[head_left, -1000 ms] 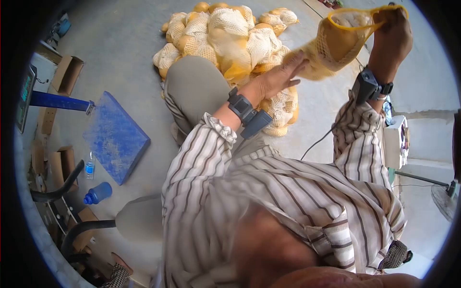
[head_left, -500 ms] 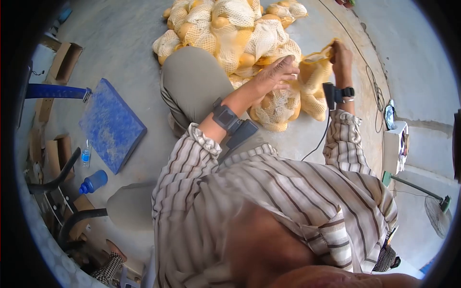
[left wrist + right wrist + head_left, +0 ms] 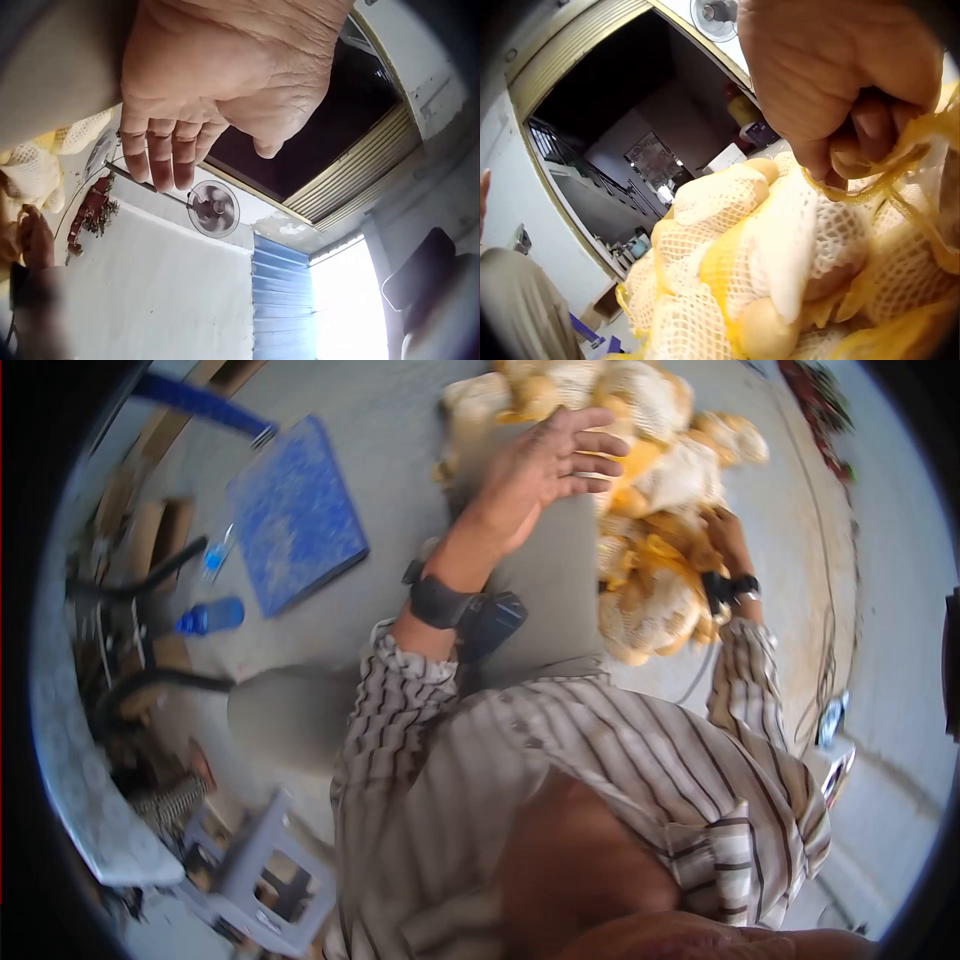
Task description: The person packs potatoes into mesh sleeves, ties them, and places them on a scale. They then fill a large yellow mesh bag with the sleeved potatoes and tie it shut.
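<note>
In the head view my right hand point(image 3: 728, 538) is at the near right side of a pile of yellow mesh bags point(image 3: 655, 605). The bags hold large yellowish fruit in white foam netting. Seen from the right wrist, the curled fingers point(image 3: 874, 135) grip the yellow gathered edge point(image 3: 855, 196) of one mesh bag, just above the netted fruit point(image 3: 769, 330). My left hand point(image 3: 545, 475) is raised over my knee with nothing in it, its fingers spread. The left wrist view shows its bare palm point(image 3: 202, 67) and loosely straight fingers.
A blue platform scale point(image 3: 300, 520) stands on the floor at left, with a blue jug point(image 3: 212, 616) and a small water bottle point(image 3: 216, 555) nearby. A grey plastic stool point(image 3: 275, 880) is at lower left. Along the right wall runs a cable point(image 3: 828, 650).
My right hand has come down from high at right, carrying the mesh bag to the pile's side. My left hand has left the bag and drawn back over the knee. The head view has turned.
</note>
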Motion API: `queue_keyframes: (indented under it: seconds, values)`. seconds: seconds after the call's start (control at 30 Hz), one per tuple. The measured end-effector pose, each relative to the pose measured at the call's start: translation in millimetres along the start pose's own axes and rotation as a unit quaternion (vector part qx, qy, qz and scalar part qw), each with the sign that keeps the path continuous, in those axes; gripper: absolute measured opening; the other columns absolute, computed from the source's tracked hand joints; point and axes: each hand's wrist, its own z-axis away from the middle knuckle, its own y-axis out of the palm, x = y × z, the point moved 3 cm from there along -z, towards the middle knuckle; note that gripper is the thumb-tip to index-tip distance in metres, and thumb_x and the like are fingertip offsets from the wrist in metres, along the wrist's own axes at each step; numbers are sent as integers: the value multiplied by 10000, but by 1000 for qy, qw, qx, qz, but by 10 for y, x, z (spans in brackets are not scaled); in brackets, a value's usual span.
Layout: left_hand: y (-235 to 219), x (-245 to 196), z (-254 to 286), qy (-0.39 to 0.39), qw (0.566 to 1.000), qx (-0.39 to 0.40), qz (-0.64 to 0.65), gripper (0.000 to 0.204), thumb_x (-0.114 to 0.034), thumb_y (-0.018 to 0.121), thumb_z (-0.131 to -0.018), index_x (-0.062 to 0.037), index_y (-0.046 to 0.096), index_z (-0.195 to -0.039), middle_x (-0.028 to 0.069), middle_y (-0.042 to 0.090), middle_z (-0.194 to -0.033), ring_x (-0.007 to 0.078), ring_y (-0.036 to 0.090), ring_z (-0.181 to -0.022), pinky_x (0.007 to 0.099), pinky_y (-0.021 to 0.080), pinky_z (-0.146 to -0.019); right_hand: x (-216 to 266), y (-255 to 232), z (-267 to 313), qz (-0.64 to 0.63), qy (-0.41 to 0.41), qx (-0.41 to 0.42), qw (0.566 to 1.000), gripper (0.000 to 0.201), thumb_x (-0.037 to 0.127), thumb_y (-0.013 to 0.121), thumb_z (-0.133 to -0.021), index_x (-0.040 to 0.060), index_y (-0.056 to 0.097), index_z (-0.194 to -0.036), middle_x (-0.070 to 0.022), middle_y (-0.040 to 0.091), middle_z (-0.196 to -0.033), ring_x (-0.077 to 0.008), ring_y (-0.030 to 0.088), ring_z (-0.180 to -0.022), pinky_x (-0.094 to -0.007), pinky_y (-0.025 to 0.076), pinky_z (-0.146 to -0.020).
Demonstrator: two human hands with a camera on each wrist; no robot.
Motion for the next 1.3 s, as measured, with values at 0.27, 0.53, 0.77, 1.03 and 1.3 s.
queue_keyframes:
  seconds: [0.27, 0.53, 0.77, 1.03, 1.3]
  values:
    - [-534, -422, 482, 106, 993, -60, -8, 684, -499, 381, -983, 52, 384, -1388, 165, 578, -1206, 244, 574, -1087, 404, 452, -971, -226, -159, 83, 30, 12, -10, 999, 307, 247, 597, -882, 44, 673, -1098, -14, 632, -708, -83, 508, -541, -271, 406, -479]
    - [-855, -656, 826, 116, 983, -137, -37, 711, -532, 354, -985, 55, 384, -1386, 163, 568, -1210, 247, 545, -1090, 400, 439, -971, 538, -516, 218, 297, -122, -151, 935, 338, 261, 636, -873, 101, 652, -1170, -90, 672, -768, -168, 623, -668, -309, 500, -635]
    - [-888, -884, 1223, 132, 959, -215, -127, 706, -519, 372, -983, 75, 409, -1364, 177, 602, -1173, 272, 579, -1056, 415, 446, -974, 2954, 231, 1197, -139, -388, -10, 911, 258, 171, 574, -967, -3, 655, -1140, -24, 648, -820, -51, 496, -631, -189, 409, -587]
    - [-367, -1577, 2522, 248, 878, -367, -181, 751, -552, 454, -946, 71, 406, -1361, 167, 615, -1124, 237, 594, -1046, 352, 468, -945, 4290, 1398, 2423, -361, -472, 298, 747, 207, 113, 576, -948, -31, 673, -1060, -80, 641, -805, -85, 518, -606, -202, 408, -566]
    - [422, -1774, 3994, 431, 694, -528, -231, 656, -481, 351, -1008, 81, 447, -1334, 150, 646, -1037, 260, 647, -935, 368, 542, -862, 4261, 2369, 3080, -373, -323, 574, 653, 177, 98, 555, -933, -11, 671, -1012, -40, 612, -769, -76, 488, -588, -203, 372, -538]
